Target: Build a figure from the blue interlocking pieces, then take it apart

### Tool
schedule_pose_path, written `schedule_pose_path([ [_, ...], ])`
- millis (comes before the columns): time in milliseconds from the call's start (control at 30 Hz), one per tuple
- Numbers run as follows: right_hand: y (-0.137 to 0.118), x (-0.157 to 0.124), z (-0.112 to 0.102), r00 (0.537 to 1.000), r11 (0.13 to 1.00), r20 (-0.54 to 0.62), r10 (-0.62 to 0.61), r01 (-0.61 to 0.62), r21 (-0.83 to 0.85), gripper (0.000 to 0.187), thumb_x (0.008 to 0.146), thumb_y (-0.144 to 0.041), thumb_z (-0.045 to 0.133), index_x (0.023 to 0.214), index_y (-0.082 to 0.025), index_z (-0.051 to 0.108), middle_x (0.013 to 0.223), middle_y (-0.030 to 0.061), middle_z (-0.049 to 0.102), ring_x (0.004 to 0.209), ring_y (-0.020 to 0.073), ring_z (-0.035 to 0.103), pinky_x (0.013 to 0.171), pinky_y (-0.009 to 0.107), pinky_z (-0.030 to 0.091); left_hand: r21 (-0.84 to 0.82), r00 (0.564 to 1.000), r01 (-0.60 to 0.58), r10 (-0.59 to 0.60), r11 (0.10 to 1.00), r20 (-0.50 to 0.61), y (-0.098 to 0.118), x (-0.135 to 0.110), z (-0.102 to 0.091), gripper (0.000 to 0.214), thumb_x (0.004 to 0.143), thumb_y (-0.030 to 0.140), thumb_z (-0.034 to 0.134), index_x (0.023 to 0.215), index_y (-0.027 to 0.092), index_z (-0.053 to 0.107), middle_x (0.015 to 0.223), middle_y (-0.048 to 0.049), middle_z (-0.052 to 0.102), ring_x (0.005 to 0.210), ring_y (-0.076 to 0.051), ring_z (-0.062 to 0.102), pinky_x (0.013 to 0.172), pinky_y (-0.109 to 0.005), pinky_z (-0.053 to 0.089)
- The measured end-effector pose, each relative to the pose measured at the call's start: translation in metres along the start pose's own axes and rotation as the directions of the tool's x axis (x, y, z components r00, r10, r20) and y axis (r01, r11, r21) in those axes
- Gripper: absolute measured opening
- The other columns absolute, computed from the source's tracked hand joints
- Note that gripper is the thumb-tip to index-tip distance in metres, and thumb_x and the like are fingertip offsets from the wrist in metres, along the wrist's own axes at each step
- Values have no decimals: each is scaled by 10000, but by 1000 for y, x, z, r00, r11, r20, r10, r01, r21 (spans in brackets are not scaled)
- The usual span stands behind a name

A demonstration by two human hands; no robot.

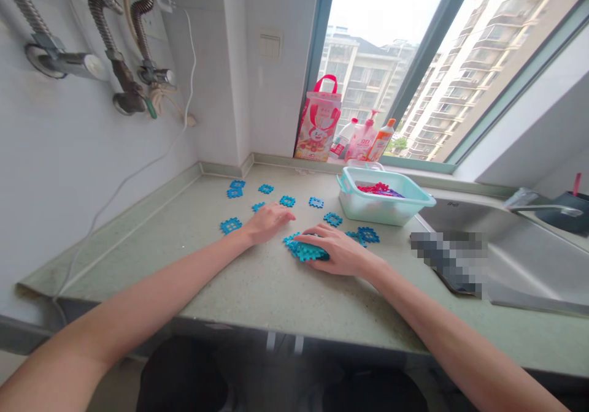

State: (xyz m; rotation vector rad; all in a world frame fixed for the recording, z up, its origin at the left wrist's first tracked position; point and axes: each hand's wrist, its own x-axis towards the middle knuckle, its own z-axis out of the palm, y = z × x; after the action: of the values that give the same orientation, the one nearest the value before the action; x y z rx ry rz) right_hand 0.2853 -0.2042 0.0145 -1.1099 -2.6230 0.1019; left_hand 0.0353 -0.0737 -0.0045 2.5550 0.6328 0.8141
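Several blue square plastic building tiles point(288, 201) lie scattered on a pale green countertop point(257, 289). My right hand point(338, 251) rests palm down on a small stack of joined blue tiles point(306, 250), fingers curled over it. My left hand point(267, 222) lies on the counter just left of that stack, fingers together and reaching toward a loose tile point(258, 206). A mint green plastic tub point(384, 196) behind my right hand holds red and purple pieces point(380, 189).
A steel sink point(529, 265) with a faucet point(536, 206) lies to the right. A pink-handled bag point(318, 124) and bottles point(368, 139) stand on the window sill. Pipes and valves point(124, 75) and a white cable point(138, 173) run along the left wall.
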Motion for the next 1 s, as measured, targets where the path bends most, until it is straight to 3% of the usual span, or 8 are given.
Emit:
schedule_pose_path([
  [200, 8, 0, 6, 996, 997, -44, 74, -73, 29, 631, 821, -236, 809, 1440, -292, 697, 1361, 109, 707, 1193, 315, 663, 1082, 493, 527, -11, 999, -15, 15, 1000, 32, -6, 1, 2, 829, 1088, 741, 160, 1059, 218, 803, 1115, -97, 794, 1123, -286, 671, 1047, -444, 467],
  [400, 15, 0, 7, 997, 994, -47, 58, -53, 98, 619, 745, -239, 858, 1354, -292, 762, 1333, 98, 736, 1154, 303, 708, 1043, 441, 546, -69, 998, -44, 48, 997, 51, -10, 3, 3, 807, 1098, 711, 185, 1029, 202, 807, 1061, -112, 797, 1100, -291, 675, 1032, -446, 475],
  [600, 14, 1, -4, 997, 993, -61, 44, -37, 111, 605, 725, -202, 853, 1322, -266, 781, 1301, 95, 766, 1135, 298, 731, 1042, 446, 561, -87, 999, 31, -28, 996, 35, -13, 3, 0, 748, 1099, 659, 229, 1036, 199, 816, 1114, -132, 787, 1102, -304, 681, 1043, -463, 484],
  [700, 13, 1, -29, 990, 989, -123, 75, -59, 133, 594, 739, -167, 818, 1323, -268, 779, 1313, 78, 767, 1157, 292, 734, 1048, 430, 572, -92, 997, 66, -62, 994, 46, -15, 4, 0, 783, 1085, 701, 201, 1047, 219, 816, 1143, -117, 786, 1134, -303, 677, 1051, -451, 480],
  [800, 23, 1, -69, 971, 986, -212, 106, -76, 149, 522, 799, -215, 785, 1319, -265, 781, 1315, 68, 770, 1180, 292, 734, 1057, 412, 576, -101, 995, 90, -85, 991, 50, -16, 5, 0, 868, 1052, 790, 146, 1040, 227, 807, 1130, -108, 788, 1122, -287, 683, 1040, -424, 482],
  [867, 41, 1, -99, 950, 977, -248, 189, -157, 145, 431, 895, -336, 743, 1315, -248, 784, 1316, 75, 776, 1181, 293, 738, 1061, 399, 572, -106, 996, 80, -75, 991, 49, -16, 5, 1, 922, 1027, 837, 117, 1027, 218, 800, 1097, -115, 788, 1105, -287, 687, 1026, -419, 489],
  [933, 67, 0, -127, 904, 947, -295, 310, -269, 173, 488, 888, -467, 743, 1295, -204, 795, 1196, 86, 818, 1022, 292, 778, 932, 394, 618, -99, 997, 66, -61, 993, 53, -16, 5, 2, 946, 1016, 855, 104, 1025, 210, 797, 1082, -121, 786, 1099, -291, 686, 1017, -421, 493],
  [1000, 100, -2, -149, 866, 915, -304, 398, -352, 197, 587, 855, -576, 744, 1275, -171, 805, 1125, 94, 833, 986, 312, 781, 878, 405, 626, -83, 997, 63, -59, 995, 57, -17, 6, 3, 937, 1024, 846, 106, 1025, 210, 795, 1079, -120, 785, 1090, -287, 684, 1017, -422, 492],
])
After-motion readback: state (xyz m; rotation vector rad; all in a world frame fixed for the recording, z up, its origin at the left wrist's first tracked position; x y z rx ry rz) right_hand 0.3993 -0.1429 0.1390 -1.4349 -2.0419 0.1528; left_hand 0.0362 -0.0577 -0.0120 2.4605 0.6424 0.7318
